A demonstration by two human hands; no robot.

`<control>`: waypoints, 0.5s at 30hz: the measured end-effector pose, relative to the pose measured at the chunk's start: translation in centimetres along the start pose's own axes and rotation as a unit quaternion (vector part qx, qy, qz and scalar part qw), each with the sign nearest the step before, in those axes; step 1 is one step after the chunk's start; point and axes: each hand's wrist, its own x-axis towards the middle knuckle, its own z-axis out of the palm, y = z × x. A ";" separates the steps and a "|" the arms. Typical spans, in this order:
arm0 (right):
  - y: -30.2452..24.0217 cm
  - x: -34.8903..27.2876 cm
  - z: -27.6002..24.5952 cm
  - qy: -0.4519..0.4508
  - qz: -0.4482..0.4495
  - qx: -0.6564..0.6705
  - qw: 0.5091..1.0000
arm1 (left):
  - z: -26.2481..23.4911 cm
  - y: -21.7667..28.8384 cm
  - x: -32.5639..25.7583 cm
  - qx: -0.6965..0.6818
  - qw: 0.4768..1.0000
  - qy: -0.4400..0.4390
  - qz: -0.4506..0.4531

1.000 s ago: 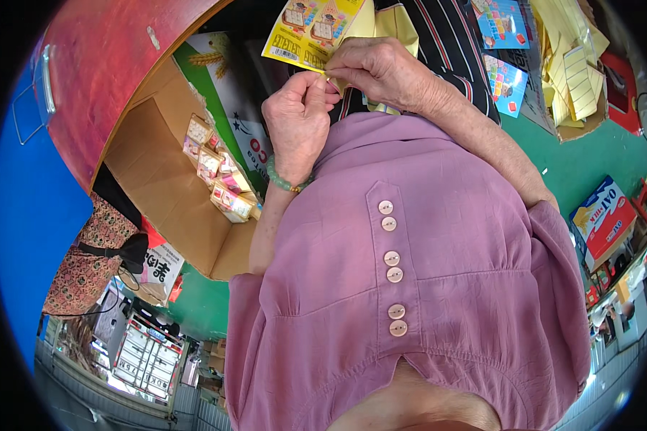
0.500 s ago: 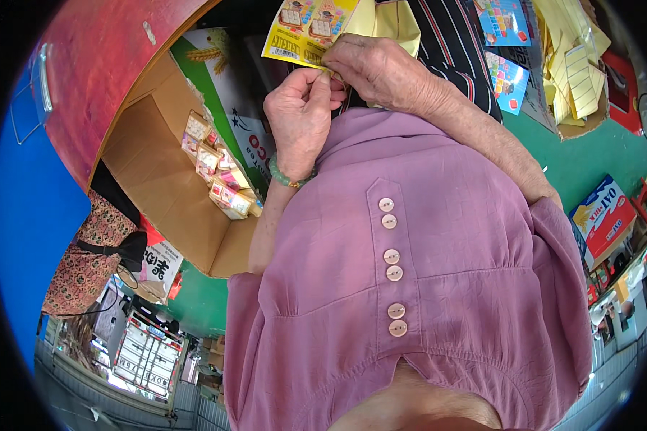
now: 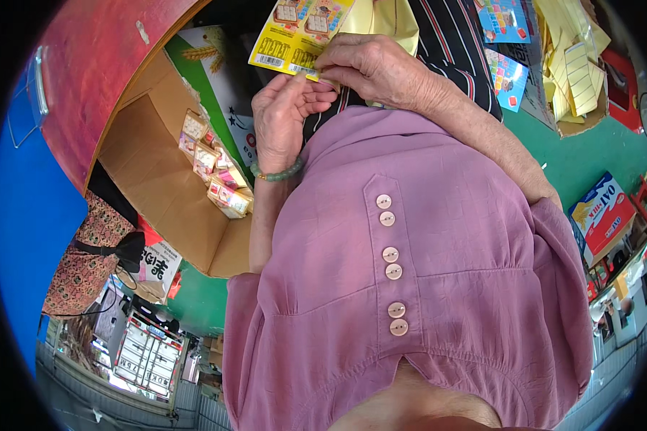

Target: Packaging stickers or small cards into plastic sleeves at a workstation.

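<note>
Left hand (image 3: 284,118) raised at chest height, fingers curled loosely toward the palm, thumb and forefinger tips meeting the lower edge of the yellow card (image 3: 300,36). Right hand (image 3: 370,68) just beside it, knuckles up, fingers bent, pinching the same lower edge from the other side. Card held upright above both hands, near the top of the view, in front of a yellow bag (image 3: 388,18). Green bead bracelet (image 3: 277,174) on the left wrist. Pink buttoned shirt (image 3: 424,287) below. Open cardboard box (image 3: 158,179) to the left, small packets (image 3: 212,169) inside. Green floor (image 3: 589,158) to the right.
</note>
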 end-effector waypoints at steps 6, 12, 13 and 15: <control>0.2 0.0 -0.5 -0.002 -0.017 0.005 1.000 | -0.1 -0.5 0.0 0.112 0.991 -0.034 0.058; 0.0 0.2 -0.9 -0.020 -0.005 0.024 1.000 | -0.2 -0.1 -0.1 0.139 0.988 -0.035 0.054; 0.0 0.2 -1.0 -0.021 -0.005 0.024 0.999 | -0.2 0.0 -0.1 0.138 0.988 -0.035 0.054; -0.1 0.3 -1.1 -0.035 0.008 0.030 0.999 | -0.2 0.1 0.1 0.129 0.990 -0.035 0.037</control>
